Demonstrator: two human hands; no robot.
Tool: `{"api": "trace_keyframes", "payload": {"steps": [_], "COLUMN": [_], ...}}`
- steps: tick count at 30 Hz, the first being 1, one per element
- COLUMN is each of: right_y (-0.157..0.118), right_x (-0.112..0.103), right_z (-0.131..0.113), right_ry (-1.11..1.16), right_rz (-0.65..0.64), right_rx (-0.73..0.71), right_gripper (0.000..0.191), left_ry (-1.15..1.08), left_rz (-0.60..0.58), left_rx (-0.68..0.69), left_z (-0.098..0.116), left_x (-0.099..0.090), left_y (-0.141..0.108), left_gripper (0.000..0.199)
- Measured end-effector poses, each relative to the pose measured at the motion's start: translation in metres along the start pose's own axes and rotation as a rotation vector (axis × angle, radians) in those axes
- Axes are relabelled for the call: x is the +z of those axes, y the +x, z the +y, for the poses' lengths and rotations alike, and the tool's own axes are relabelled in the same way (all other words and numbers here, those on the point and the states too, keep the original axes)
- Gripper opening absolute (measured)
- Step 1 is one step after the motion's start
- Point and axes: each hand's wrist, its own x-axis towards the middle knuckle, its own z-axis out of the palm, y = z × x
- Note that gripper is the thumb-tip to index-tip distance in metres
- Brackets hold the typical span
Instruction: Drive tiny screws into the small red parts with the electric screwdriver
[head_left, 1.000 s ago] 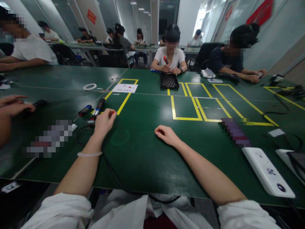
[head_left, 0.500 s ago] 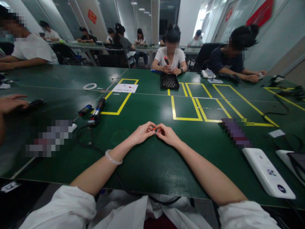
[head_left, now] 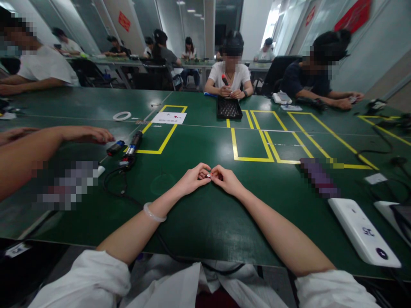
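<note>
A tiny orange-and-white piece (head_left: pixel 209 175) is pinched between my fingertips, just above the green table; it is too small to name. My left hand (head_left: pixel 192 179) curls its fingers and thumb around the piece's left side. On the other side my right hand (head_left: pixel 227 180) grips it between thumb and index finger. The fingertips of both hands nearly meet and hide part of the piece. A pale bangle (head_left: pixel 153 213) circles my left wrist.
A white power bank (head_left: pixel 362 231) and a phone (head_left: pixel 319 177) lie to the right. Left are dark cylindrical tools (head_left: pixel 133 145) with a cable and another person's hand (head_left: pixel 96 133). Across the table (head_left: pixel 189 231), a person works over a black tray (head_left: pixel 229 109). Yellow tape marks outlines.
Between my fingers the small piece has turned, now showing a white face where orange showed before. At left, another person's arm has reached further in toward the dark tools.
</note>
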Motion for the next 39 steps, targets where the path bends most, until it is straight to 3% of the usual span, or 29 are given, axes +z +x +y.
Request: {"api": "trace_keyframes", "payload": {"steps": [5,16,26,35,39], "right_y": [-0.0003,-0.0005,-0.0003,-0.0003,-0.0006], "right_x": [0.0002,-0.0002,0.0003,0.0003,-0.0007], "right_z": [0.0026,0.0004,0.0045,0.0016,0.0022], "right_ry": [0.012,-0.015,-0.068,-0.042,0.01], "right_rz": [0.005,0.007,0.037,0.027,0.031], "right_rx": [-0.007,-0.016,-0.066,-0.053,0.001], "right_gripper": [0.012,0.012,0.011,0.011,0.016], "left_ry": [0.061,0.113,0.13,-0.064,0.033], "left_rz": [0.029,0.033,0.046,-0.014,-0.021], "left_rx": [0.062,0.06,0.003,-0.022,-0.013], "left_z": [0.0001,0.0003,0.0032,-0.0036,0.0024], "left_x": [-0.0007,-0.0016,-0.0019,-0.0003,0.0004], "left_y": [-0.001,-0.0014,-0.0026,-0.0013,-0.0037], "left_gripper": [0.02,0.018,0.025,0.029,0.032]}}
